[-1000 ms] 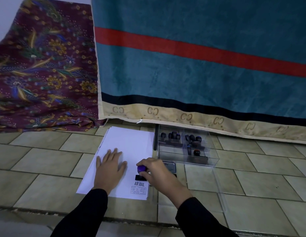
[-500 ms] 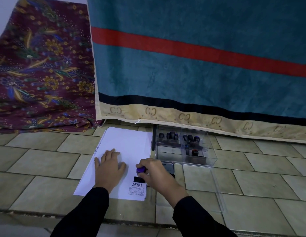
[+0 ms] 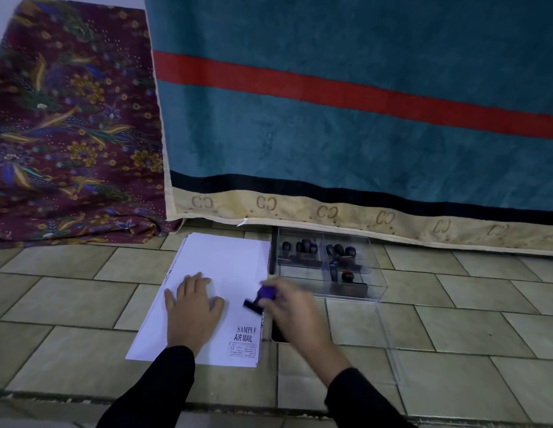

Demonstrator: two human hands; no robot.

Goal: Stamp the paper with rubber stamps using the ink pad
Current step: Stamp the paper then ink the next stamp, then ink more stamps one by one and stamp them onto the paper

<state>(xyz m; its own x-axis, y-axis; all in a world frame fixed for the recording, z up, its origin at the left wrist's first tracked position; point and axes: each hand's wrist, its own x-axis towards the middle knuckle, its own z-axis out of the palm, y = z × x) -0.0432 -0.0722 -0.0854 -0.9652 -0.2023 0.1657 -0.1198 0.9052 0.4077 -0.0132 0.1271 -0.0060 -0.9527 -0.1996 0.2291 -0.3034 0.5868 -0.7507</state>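
A stack of white paper (image 3: 226, 267) lies on the tiled floor. Its lower right corner bears the prints SAMPLE (image 3: 247, 329), AIR MAIL and a small boxed print. My left hand (image 3: 192, 307) lies flat on the sheet, fingers spread. My right hand (image 3: 290, 310) grips a purple-handled rubber stamp (image 3: 263, 296), tilted and lifted just above the paper's right edge. The dark ink pad (image 3: 276, 335) lies right of the paper, mostly hidden under my right hand.
A clear plastic box (image 3: 377, 282) with several dark-handled stamps stands right of the paper, its clear lid (image 3: 389, 341) lying in front. A teal blanket (image 3: 361, 134) with a red stripe hangs behind, patterned maroon cloth (image 3: 68, 134) to its left.
My right hand has lifted the stamp off the paper and up to the right, baring a new SAMPLE print above AIR MAIL. The left hand stays flat.
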